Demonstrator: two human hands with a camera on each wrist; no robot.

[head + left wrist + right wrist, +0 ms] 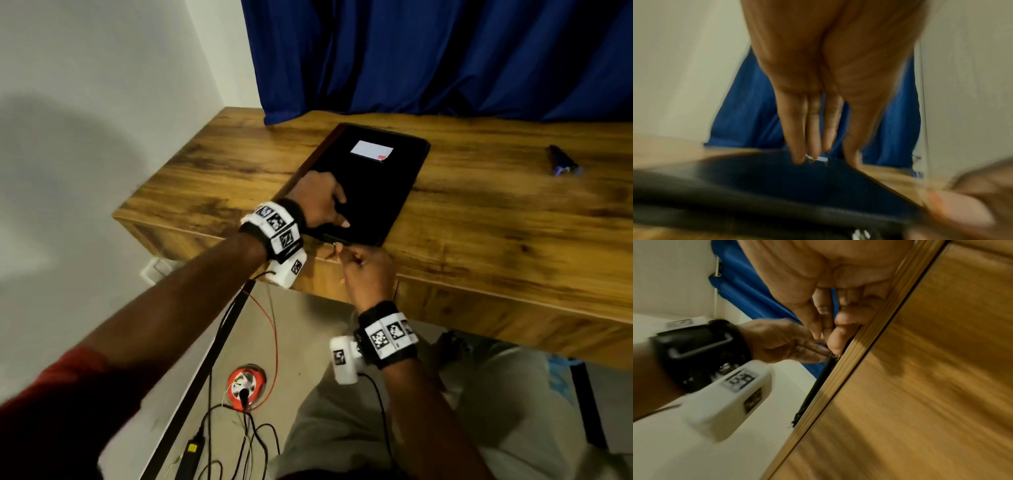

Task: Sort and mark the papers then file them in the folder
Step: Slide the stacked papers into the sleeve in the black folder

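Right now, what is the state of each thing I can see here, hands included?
Black zippered folder with white label: closed, flat on the wooden table.
Left hand: fingers extended, pressing on the folder.
Right hand: pinching the small zipper pull at the folder's near edge.
Blue marker pen: lying on the table, untouched.

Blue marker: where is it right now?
In the head view the blue marker lies on the far right of the wooden table, near the blue curtain, well right of the black folder and away from both hands.
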